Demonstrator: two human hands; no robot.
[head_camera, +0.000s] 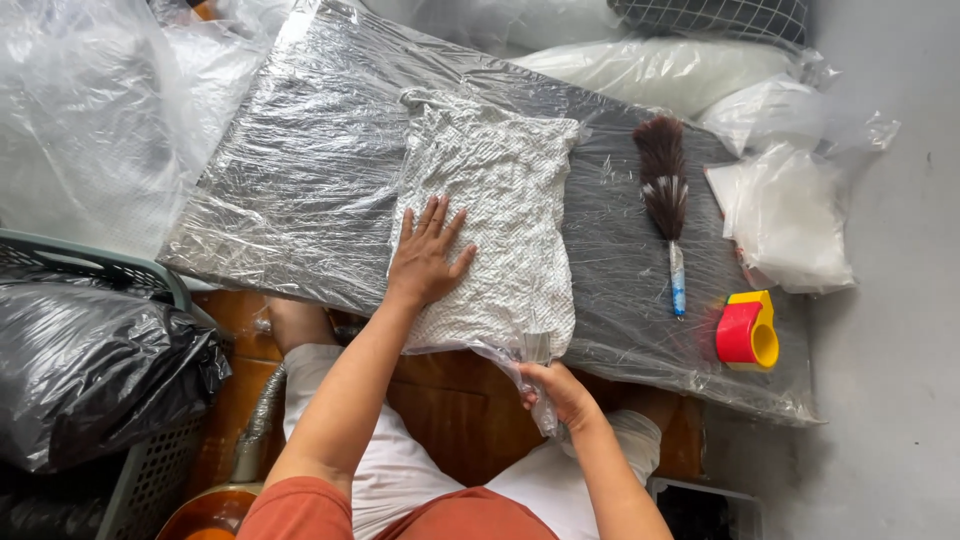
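The bagged cloth (490, 215), a white patterned fabric inside a clear plastic bag, lies in the middle of the wrapped board (300, 180). The left hand (428, 255) lies flat on it with fingers spread, pressing and gripping nothing. The right hand (560, 390) is closed around the gathered bag neck (535, 360), at the cloth's near edge. The cloth looks already inside and mostly flattened; the neck seems not yet sealed. Right of the cloth lies a feather duster (665, 190), and beyond it a red and yellow tape dispenser (745, 332). Left of the cloth is a basket (130, 275) with a black bag (90, 360). The right fingers are partly hidden under the plastic.
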